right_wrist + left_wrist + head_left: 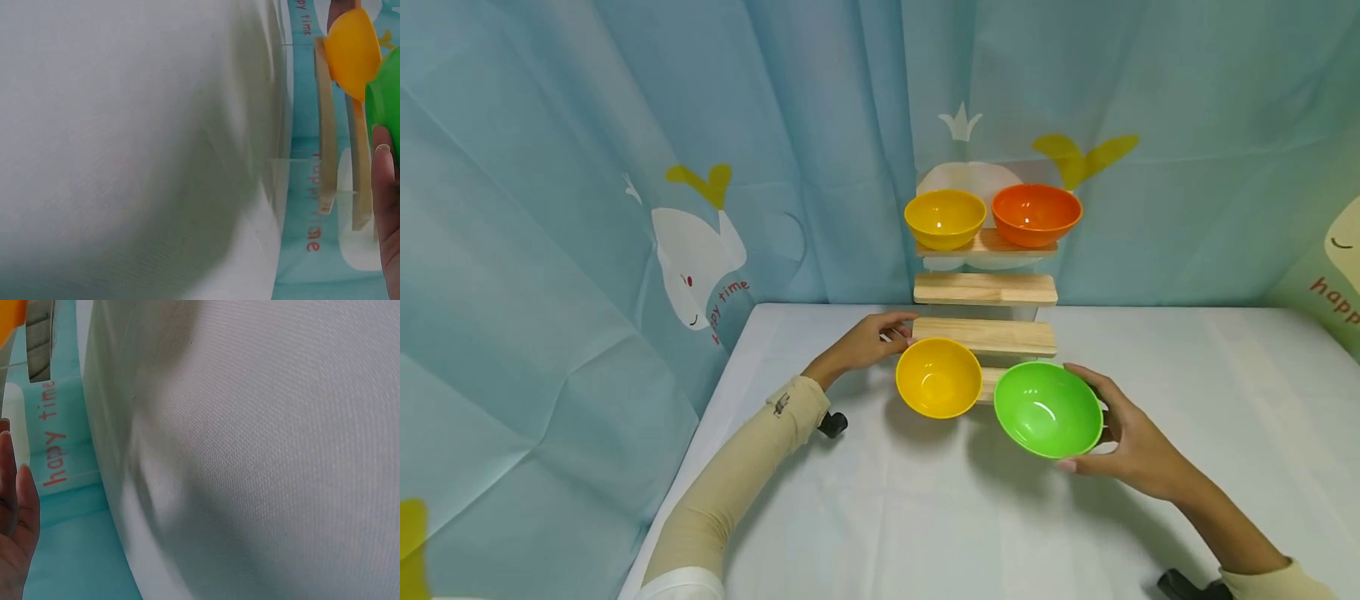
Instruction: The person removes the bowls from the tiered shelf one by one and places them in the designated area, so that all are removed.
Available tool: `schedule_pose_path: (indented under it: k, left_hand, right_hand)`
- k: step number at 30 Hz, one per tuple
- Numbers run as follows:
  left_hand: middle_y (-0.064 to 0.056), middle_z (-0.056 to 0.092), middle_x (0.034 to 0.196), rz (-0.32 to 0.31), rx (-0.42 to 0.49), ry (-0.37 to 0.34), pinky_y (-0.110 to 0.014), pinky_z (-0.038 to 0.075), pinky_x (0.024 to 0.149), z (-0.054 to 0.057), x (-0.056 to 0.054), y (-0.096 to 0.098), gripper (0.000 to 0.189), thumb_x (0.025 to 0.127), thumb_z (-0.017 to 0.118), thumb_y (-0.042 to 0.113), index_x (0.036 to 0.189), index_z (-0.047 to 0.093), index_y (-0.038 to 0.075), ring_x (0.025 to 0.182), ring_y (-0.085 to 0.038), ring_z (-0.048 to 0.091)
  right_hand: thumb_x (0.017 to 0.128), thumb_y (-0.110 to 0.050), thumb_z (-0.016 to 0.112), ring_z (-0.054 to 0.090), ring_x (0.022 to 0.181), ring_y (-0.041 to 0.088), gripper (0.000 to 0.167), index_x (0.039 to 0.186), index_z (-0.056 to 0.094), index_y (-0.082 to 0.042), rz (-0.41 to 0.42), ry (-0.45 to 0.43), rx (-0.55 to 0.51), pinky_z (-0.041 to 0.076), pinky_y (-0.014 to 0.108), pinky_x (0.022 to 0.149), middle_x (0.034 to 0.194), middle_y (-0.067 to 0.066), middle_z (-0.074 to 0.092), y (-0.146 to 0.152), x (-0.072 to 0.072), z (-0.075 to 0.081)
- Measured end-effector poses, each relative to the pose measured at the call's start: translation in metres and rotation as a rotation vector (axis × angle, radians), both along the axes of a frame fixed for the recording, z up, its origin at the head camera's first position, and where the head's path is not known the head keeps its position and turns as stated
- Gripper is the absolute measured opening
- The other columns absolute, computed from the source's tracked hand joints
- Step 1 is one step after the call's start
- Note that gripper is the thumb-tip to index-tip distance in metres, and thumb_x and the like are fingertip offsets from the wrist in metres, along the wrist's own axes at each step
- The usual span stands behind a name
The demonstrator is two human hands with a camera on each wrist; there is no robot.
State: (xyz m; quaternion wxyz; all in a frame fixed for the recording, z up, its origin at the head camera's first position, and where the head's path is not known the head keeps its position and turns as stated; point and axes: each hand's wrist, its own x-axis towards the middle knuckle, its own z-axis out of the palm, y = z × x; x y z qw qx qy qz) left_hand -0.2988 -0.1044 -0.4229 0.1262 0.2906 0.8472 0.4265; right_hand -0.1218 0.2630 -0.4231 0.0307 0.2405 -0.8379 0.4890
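Observation:
My right hand (1138,446) grips a green bowl (1047,410) by its right side, thumb at the near edge and fingers at the far edge. The bowl is tilted, in front of the lowest plank's right part. To its left, a yellow bowl (938,378) overlaps the left part of that plank. At the left end of the wooden tiered rack (985,335), my left hand (872,340) reaches in with its fingertips right at a plank's end and the yellow bowl's rim. In the left wrist view, the fingers (26,494) look fairly straight.
A second yellow bowl (945,220) and an orange bowl (1037,216) stand side by side on the top plank. Bare planks (985,289) lie between the tiers. A white cloth (940,525) covers the table, and a blue printed curtain (827,150) hangs behind and at the left.

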Motion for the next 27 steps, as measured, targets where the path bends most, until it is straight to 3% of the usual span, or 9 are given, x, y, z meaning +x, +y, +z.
schedule_pose_path:
  k: [18, 27]
  left_hand:
    - [-0.012, 0.068, 0.118, -0.01, 0.005, 0.005, -0.029, 0.054, 0.086, 0.003, -0.001, -0.002, 0.047, 0.101, 0.061, 0.015, 0.148, 0.051, 0.012, 0.102, -0.022, 0.063]
    - [-0.012, 0.066, 0.126, -0.001, -0.002, 0.015, -0.028, 0.055, 0.084, 0.002, 0.0, -0.002, 0.048, 0.101, 0.062, 0.018, 0.147, 0.052, 0.012, 0.102, -0.023, 0.064]
  right_hand:
    - [0.058, 0.006, 0.092, 0.063, 0.1, 0.001, 0.121, 0.159, 0.027, -0.01, 0.043, 0.016, -0.005, 0.055, 0.024, 0.069, 0.144, -0.017, 0.041, -0.008, 0.012, 0.011]
    - [0.059, 0.005, 0.092, 0.064, 0.102, 0.005, 0.119, 0.158, 0.027, -0.01, 0.092, -0.033, -0.024, 0.057, 0.026, 0.072, 0.142, -0.012, 0.043, -0.01, 0.018, 0.015]
